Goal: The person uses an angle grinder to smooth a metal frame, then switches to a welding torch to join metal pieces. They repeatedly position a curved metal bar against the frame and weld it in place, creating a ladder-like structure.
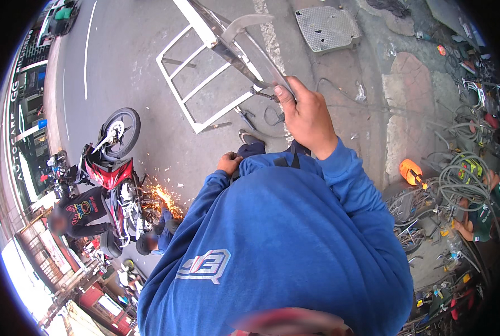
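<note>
My right hand is raised in front of me, closed with thumb and fingers on the lower end of a long grey metal strip. A sickle-like curved grey piece shows at its upper end; whether they are one piece I cannot tell. Behind it stands a white-painted metal frame with crossbars. My left hand rests by my left thigh, fingers laid against the dark trousers and holding nothing visible. On the ground between the frame and my foot lies a clamp-like tool with a cable.
To the left, sparks fly by a red motorcycle, where a crouching person and a person in black are. At right are an orange tool, coiled hoses and another person's arm. A textured plate lies ahead.
</note>
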Action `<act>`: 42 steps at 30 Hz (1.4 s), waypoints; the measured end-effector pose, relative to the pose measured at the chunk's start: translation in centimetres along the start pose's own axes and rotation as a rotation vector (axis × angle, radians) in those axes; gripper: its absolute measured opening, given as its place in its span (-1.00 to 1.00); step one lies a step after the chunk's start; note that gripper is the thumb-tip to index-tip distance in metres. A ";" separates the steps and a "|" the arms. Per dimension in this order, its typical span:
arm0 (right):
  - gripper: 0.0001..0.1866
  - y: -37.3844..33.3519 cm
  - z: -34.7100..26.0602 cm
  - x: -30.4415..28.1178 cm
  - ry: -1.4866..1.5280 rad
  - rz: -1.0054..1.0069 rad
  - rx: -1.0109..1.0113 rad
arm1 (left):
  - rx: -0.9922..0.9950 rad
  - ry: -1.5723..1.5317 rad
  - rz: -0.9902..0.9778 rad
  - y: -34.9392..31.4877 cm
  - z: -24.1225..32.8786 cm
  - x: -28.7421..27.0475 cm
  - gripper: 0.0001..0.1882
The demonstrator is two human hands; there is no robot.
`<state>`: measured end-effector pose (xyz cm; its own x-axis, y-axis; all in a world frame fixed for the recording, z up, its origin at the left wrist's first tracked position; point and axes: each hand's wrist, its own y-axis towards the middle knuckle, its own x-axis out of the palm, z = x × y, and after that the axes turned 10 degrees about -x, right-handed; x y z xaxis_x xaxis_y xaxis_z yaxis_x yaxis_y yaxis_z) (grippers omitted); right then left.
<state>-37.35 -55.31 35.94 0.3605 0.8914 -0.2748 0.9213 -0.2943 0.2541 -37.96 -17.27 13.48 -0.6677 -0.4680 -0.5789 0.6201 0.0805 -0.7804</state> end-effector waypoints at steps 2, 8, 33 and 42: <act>-0.72 0.0 -0.3 -0.1 0.034 0.048 -0.022 | 0.002 -0.004 0.008 0.1 -0.2 0.2 -0.63; -0.72 0.5 -1.7 -0.8 -0.029 -0.050 0.059 | 0.006 -0.002 -0.006 0.7 -0.8 0.8 -0.62; -0.70 1.6 -2.4 -1.1 -0.208 -0.052 -0.091 | -0.027 -0.070 -0.014 0.9 -0.7 1.4 -0.64; -0.70 1.9 -2.6 -1.1 -0.219 -0.052 -0.086 | -0.011 -0.038 0.010 0.5 -0.7 1.0 -0.61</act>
<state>-36.37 -55.93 39.15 0.3445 0.8060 -0.4813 0.9271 -0.2114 0.3095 -38.61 -17.11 12.28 -0.6452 -0.5003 -0.5774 0.6220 0.0947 -0.7772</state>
